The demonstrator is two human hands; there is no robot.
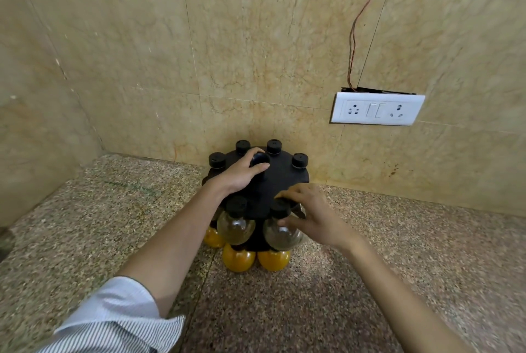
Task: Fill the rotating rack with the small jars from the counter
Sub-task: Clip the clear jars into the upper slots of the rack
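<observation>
Counter (398, 281) is speckled granite, w/ the black rotating rack (266, 186) sitting back by the wall corner. Your left hand (242, 171) is clenched round the rack's top knob (259, 159). Your right hand (308, 216) is pinching a clear jar (280, 234) at the rack's front edge, fingers on its neck. Another clear jar (235, 226) hangs beside it, orange jars (238, 259) on the lower tier.

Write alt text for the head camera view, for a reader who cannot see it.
A person's left hand grips the top knob of a black rotating rack on a speckled counter, while the right hand holds a clear round jar at the rack's near edge. Orange jars sit on the lower tier.
</observation>
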